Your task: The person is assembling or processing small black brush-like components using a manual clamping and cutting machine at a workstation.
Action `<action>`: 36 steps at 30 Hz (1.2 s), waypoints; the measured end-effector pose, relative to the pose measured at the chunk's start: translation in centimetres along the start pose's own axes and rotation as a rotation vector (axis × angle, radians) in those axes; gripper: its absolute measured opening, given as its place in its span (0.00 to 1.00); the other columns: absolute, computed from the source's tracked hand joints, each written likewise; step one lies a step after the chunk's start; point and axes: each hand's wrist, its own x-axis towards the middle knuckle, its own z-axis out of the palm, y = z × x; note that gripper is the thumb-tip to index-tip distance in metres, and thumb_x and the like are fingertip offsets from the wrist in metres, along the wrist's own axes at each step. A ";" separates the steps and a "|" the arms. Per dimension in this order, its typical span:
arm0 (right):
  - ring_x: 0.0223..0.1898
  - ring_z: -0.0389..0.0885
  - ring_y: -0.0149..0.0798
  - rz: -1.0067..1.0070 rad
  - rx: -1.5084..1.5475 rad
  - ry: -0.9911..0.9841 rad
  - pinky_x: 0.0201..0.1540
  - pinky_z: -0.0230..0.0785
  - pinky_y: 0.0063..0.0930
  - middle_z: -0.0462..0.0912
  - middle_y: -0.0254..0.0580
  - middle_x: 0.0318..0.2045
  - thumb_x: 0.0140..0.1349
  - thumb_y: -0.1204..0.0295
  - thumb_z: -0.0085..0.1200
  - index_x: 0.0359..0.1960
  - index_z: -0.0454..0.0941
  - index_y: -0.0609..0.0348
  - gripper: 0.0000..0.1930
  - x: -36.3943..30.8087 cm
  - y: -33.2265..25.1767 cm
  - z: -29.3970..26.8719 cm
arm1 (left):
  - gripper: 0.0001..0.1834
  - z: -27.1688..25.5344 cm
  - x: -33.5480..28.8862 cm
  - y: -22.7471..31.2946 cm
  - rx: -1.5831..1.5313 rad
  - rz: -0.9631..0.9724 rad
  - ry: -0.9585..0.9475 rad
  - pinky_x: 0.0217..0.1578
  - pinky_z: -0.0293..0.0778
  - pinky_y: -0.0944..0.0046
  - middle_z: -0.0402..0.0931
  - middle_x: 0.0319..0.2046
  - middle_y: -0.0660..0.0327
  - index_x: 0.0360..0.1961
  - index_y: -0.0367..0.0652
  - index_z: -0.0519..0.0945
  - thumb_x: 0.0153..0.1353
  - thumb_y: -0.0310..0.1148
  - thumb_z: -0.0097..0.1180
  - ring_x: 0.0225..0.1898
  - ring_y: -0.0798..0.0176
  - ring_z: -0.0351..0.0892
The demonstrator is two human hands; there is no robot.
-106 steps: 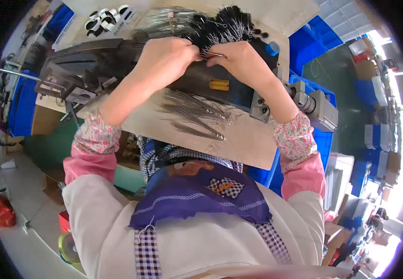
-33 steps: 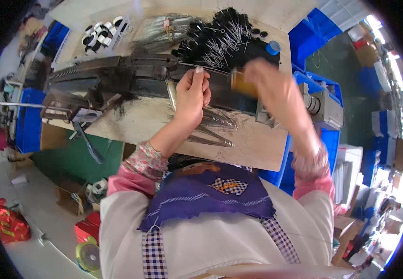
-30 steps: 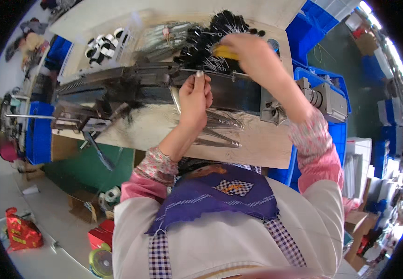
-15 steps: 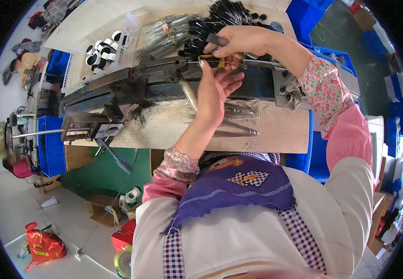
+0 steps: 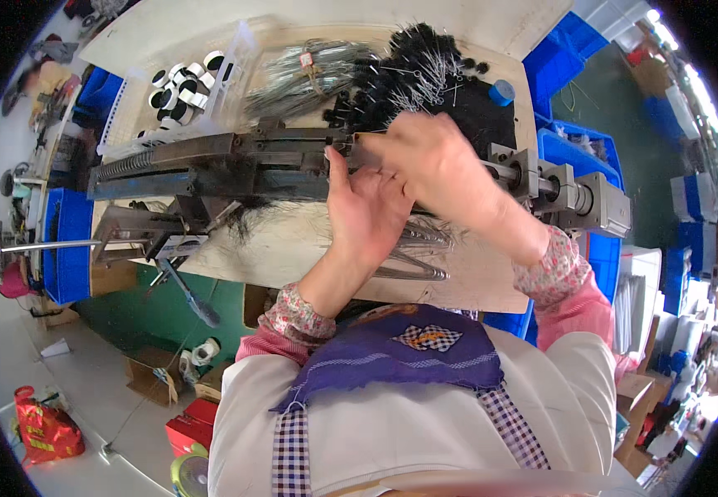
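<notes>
My left hand (image 5: pixel 367 207) is palm up at the front of a long dark metal bench machine (image 5: pixel 235 157), thumb raised and fingers apart, with nothing visible in the palm. Right above its fingertips, my right hand (image 5: pixel 438 157) is curled closed and blurred by motion; what it holds, if anything, is hidden. Both hands are by the machine's middle clamp (image 5: pixel 341 149). Bent wires (image 5: pixel 413 269) lie on the table below the hands. Black bristles (image 5: pixel 247 211) cling to the machine's front edge. Behind are a pile of black wire brushes (image 5: pixel 417 70) and a bundle of straight wires (image 5: pixel 293 87).
A clear plastic tray (image 5: pixel 231 87) of white and black rolls stands at the back left. A blue round cap (image 5: pixel 501 93) sits at the back right, near blue bins (image 5: pixel 562 58). The machine's shaft and block (image 5: pixel 603 207) extend right. A metal rod (image 5: pixel 48 246) juts out left.
My right hand has come down and closer to my left hand, and has curled inward. The dark flat piece at its fingers is no longer visible. The view has shifted, showing more of the machine's right end.
</notes>
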 end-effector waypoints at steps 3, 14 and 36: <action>0.29 0.79 0.43 0.100 0.276 0.125 0.28 0.71 0.35 0.77 0.39 0.24 0.51 0.74 0.56 0.36 0.83 0.52 0.10 1.1 4.0 -0.8 | 0.42 0.1 -0.6 0.3 -0.027 0.021 -0.029 0.65 0.57 0.57 0.66 0.56 0.53 0.57 0.30 0.63 0.65 0.65 0.33 0.59 0.57 0.64; 0.36 0.78 0.40 0.042 0.009 -0.019 0.43 0.64 0.35 0.78 0.36 0.28 0.51 0.73 0.57 0.34 0.83 0.52 0.08 1.1 2.4 -1.5 | 0.39 0.5 -0.7 1.2 0.032 0.071 0.008 0.66 0.55 0.53 0.67 0.54 0.46 0.54 0.28 0.65 0.67 0.60 0.34 0.61 0.52 0.64; 0.21 0.80 0.49 0.038 -0.254 -0.123 0.22 0.72 0.36 0.77 0.48 0.16 0.48 0.79 0.53 0.37 0.70 0.69 0.13 0.1 -2.5 -0.9 | 0.33 0.4 -1.0 2.7 0.048 -0.011 -0.022 0.59 0.60 0.55 0.70 0.49 0.51 0.50 0.30 0.66 0.67 0.56 0.38 0.53 0.53 0.67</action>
